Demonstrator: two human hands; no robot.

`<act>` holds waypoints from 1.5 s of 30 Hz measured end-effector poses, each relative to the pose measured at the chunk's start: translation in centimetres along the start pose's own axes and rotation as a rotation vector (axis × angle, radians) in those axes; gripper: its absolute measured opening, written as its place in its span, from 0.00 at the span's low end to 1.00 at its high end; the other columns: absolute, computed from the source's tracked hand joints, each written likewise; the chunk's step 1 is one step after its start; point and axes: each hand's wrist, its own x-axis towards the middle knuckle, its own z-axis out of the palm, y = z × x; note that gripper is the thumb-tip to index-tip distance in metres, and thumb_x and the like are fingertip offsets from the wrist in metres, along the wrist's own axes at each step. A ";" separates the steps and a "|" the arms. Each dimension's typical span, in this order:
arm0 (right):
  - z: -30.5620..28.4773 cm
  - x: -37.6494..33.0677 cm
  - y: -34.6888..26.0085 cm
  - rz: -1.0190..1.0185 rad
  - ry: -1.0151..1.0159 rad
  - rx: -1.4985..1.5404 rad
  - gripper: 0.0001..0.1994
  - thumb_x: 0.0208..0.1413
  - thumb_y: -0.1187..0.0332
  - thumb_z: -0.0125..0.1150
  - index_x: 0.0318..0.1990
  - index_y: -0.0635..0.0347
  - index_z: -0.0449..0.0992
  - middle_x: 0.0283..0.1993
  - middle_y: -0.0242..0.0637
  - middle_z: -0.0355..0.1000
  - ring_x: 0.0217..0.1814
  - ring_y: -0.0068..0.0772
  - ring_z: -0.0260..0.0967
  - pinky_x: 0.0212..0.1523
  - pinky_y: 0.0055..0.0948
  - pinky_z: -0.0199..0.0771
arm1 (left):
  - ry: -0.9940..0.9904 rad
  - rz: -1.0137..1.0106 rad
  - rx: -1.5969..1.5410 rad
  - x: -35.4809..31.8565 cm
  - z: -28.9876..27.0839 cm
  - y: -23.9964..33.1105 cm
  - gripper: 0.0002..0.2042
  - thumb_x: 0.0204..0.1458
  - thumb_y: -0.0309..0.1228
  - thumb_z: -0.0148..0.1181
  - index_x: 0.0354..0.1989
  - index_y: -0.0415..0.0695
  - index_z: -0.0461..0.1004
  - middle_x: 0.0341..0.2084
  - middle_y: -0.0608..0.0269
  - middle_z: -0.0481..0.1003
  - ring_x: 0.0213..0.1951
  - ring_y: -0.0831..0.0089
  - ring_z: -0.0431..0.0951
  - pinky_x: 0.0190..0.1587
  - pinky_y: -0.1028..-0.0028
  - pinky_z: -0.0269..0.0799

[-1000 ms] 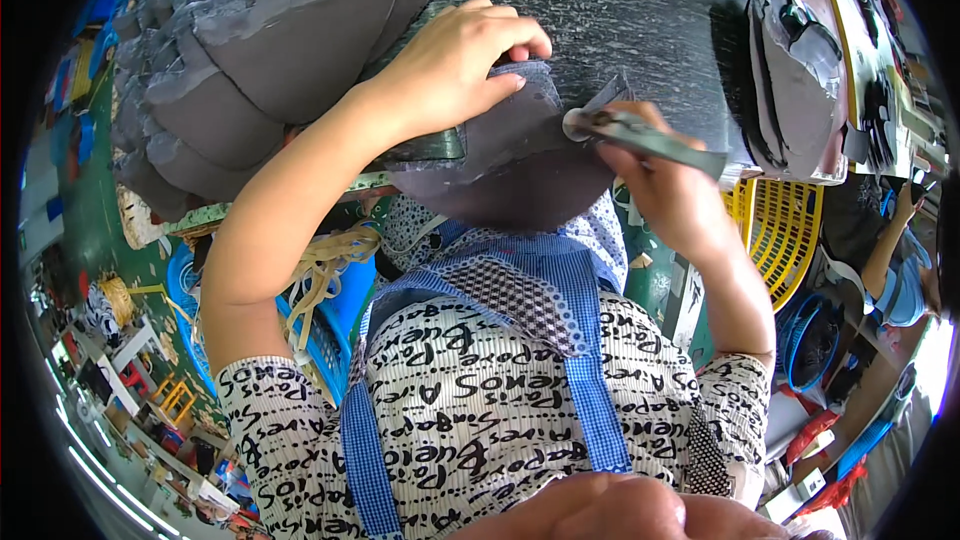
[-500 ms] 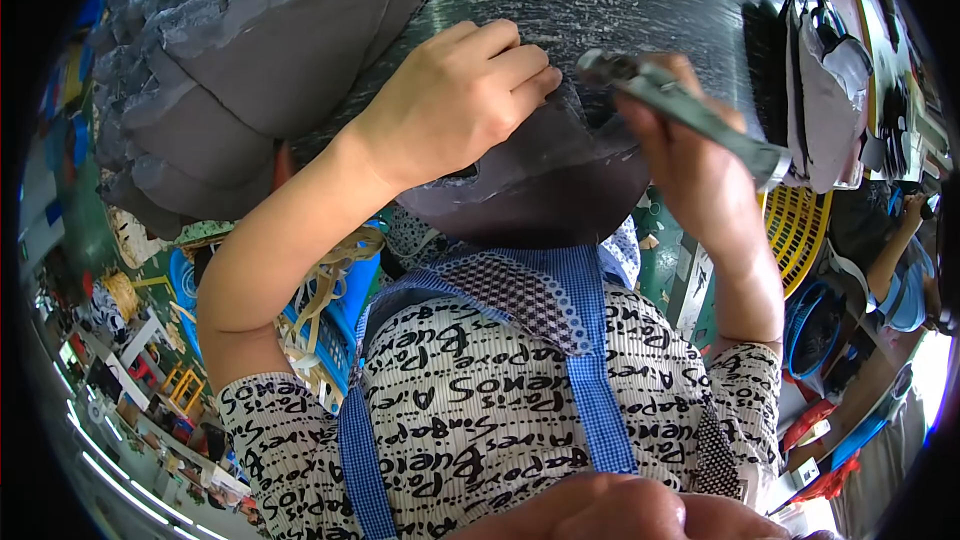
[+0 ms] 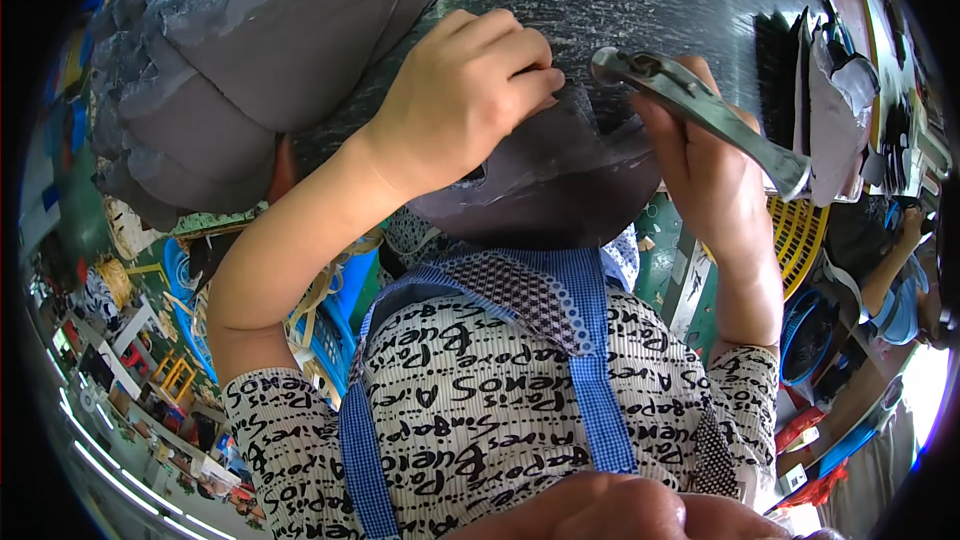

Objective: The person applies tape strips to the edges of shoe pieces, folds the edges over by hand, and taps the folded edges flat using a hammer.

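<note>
In my right hand [image 3: 715, 155] is a hammer with a long metal head [image 3: 705, 110]. The round face points left and the flared end points right; its handle is mostly hidden by my fingers. A dark grey-brown sheet piece [image 3: 560, 185], perhaps leather, lies over the near edge of the dark worktop, its pale-marked upper edge between my hands. Across its left side rests my left hand [image 3: 475, 85], fingers curled and pressed together at that edge. The hammer head is raised just right of these fingertips, apart from them.
Stacked dark pieces [image 3: 270, 50] overlap on the left of the scuffed black worktop [image 3: 620, 0]. More cut pieces [image 3: 840, 110] stand at the right, near a black brush [image 3: 775, 70]. A yellow basket [image 3: 800, 240] sits below them. Another person's arm [image 3: 890, 260] shows at far right.
The hammer and my right hand have shifted slightly right, and the hammer now looks sharper. My left hand remains at the sheet piece's edge, its fingers a little more curled.
</note>
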 end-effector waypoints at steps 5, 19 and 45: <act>0.4 0.2 0.3 -0.024 -0.085 -0.057 0.07 0.57 0.73 0.63 0.35 0.60 0.69 0.22 0.46 0.71 0.25 0.51 0.75 0.20 0.39 0.70 | 0.037 0.087 0.185 -0.2 0.5 0.5 0.11 0.37 0.27 0.69 0.31 0.42 0.80 0.29 0.68 0.75 0.34 0.69 0.75 0.37 0.70 0.68; 0.9 1.7 0.2 -0.192 -0.151 -0.092 0.07 0.56 0.70 0.64 0.35 0.59 0.72 0.24 0.46 0.72 0.26 0.52 0.73 0.22 0.40 0.70 | 0.054 -0.181 0.143 -1.3 -1.0 1.0 0.08 0.42 0.30 0.66 0.34 0.48 0.82 0.32 0.72 0.76 0.44 0.71 0.74 0.52 0.63 0.63; 2.2 4.8 -1.6 -0.292 -0.331 -0.020 0.06 0.60 0.69 0.61 0.38 0.62 0.72 0.25 0.47 0.73 0.28 0.52 0.74 0.25 0.38 0.72 | 0.089 -0.399 0.467 -5.3 -0.3 5.3 0.11 0.44 0.29 0.65 0.39 0.49 0.80 0.34 0.72 0.74 0.43 0.71 0.74 0.60 0.55 0.59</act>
